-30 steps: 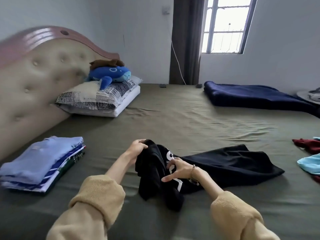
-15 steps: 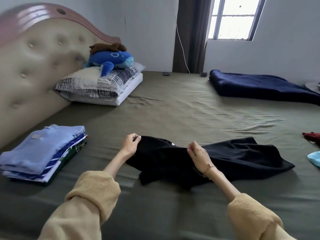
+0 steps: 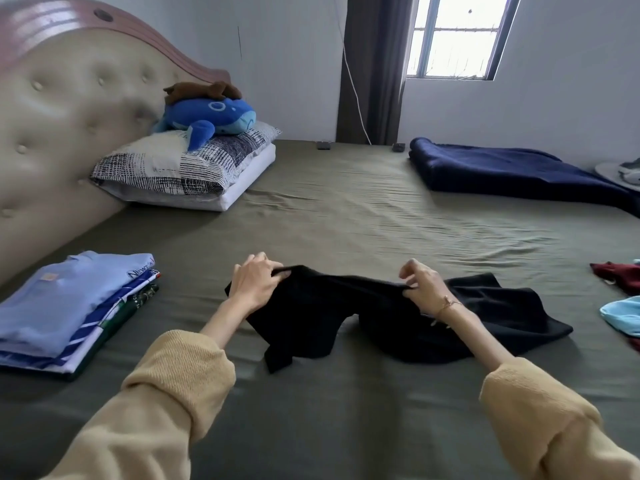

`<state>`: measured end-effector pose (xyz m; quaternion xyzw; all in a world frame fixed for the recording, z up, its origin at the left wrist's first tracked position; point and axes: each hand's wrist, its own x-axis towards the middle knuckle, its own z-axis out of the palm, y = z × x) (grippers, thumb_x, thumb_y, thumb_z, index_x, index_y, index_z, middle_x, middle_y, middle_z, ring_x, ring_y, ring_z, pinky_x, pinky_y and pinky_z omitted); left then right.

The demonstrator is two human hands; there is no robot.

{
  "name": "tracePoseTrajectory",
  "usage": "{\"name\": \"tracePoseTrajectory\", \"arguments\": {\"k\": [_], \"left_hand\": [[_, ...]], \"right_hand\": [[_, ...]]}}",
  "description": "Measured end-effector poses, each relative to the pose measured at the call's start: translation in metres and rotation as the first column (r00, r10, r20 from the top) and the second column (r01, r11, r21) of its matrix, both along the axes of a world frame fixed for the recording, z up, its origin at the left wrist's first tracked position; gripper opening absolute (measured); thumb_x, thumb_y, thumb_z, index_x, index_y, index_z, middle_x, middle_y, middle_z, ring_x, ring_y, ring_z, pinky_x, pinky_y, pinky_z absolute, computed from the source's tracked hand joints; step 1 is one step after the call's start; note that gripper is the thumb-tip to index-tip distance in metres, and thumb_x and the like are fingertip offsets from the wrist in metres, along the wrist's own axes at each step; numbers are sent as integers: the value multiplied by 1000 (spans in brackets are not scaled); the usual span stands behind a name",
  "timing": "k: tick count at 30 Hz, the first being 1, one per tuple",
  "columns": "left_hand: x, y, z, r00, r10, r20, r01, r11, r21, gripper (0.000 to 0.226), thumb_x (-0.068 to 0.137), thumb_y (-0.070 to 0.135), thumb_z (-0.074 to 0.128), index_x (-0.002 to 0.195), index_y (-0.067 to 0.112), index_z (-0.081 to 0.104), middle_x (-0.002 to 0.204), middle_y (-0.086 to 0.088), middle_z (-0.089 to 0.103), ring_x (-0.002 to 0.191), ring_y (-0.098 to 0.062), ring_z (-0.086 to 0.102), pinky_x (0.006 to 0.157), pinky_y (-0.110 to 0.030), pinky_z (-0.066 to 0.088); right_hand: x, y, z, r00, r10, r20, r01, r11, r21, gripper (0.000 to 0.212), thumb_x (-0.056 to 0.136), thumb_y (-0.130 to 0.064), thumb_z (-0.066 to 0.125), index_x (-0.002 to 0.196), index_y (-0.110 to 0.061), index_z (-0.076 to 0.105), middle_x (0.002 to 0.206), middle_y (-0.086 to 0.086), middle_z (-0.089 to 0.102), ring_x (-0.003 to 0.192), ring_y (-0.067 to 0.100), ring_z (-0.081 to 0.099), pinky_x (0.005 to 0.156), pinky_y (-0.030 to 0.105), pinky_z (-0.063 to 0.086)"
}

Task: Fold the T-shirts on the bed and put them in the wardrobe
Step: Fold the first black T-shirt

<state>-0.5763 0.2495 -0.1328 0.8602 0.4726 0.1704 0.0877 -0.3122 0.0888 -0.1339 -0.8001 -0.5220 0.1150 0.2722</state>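
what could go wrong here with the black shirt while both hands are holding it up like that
1. The left hand and right hand pinch the black T-shirt only at its top edge. The rest lies bunched on the bed sheet, so a fold made now would likely trap creases.
2. A sleeve hangs crumpled below the left hand and may get tucked under.
3. Spreading the shirt leftward might nudge the folded stack.

One head-worn view — looking forward and down across the bed [image 3: 346, 209] — close over the hands.
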Motion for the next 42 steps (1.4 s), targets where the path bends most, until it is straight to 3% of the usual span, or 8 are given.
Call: {"name": "tracePoseTrajectory", "arguments": {"k": [6,9,15,20,24,27,31,42], "left_hand": [[23,8,27,944,-14,329,49,994,-98,27,98,19,50,110,4,69,113,-17,66,111,-30,57,85,-36,39],[29,9,31,825,86,558,108,946,-306,25,99,9,46,93,-6,66,90,-15,63,88,-22,53,71,-29,32],[13,-5,43,868,-187,461,417,778,-470,37,68,30,85,97,15,69,93,3,73,86,-9,66,74,-18,51],[26,-2,41,966,-102,237,146,973,-177,31,77,27,76,94,9,57,101,-10,65,97,-26,60,74,-32,41],[35,-4,43,971,-97,217,179,899,-400,30,92,36,56,104,12,68,109,-5,67,106,-24,59,89,-33,42],[39,-7,37,956,-220,196,292,802,-521,11,90,14,62,98,9,68,101,-5,67,99,-19,60,92,-31,44],[31,-7,29,956,-253,146,292,845,-448,10,85,17,68,91,10,70,84,2,60,81,-9,52,70,-21,39],[51,-27,16,891,-349,291,452,739,-500,19,93,19,60,92,5,73,80,1,60,75,-8,54,70,-18,40]], "right_hand": [[5,-9,9,728,-63,-682,-8,995,-100,29,99,-29,44,91,-9,64,72,0,63,57,4,61,58,18,50],[2,-12,9,652,9,-758,-71,996,-50,53,82,-54,62,100,-5,70,90,9,73,83,19,69,80,30,55],[17,-7,24,998,33,-46,-40,989,-144,58,70,-11,79,115,-4,43,110,9,57,104,25,55,81,28,43],[25,-8,27,815,-471,338,496,868,12,27,88,-21,52,114,-13,56,123,13,53,118,29,45,93,40,38],[29,-14,25,752,-625,-211,589,780,-211,42,98,-31,33,127,-5,50,107,18,62,87,31,68,68,31,50],[29,-19,17,483,-501,-718,394,857,-333,66,101,-47,17,142,4,24,81,24,66,53,31,66,40,24,49],[36,-22,-1,502,-512,-697,415,850,-326,60,98,-45,34,143,-5,28,135,25,43,96,38,61,56,47,51],[50,-18,17,693,-706,-147,698,708,-113,39,99,-28,39,127,-5,53,131,22,52,121,37,50,95,40,41]]}}
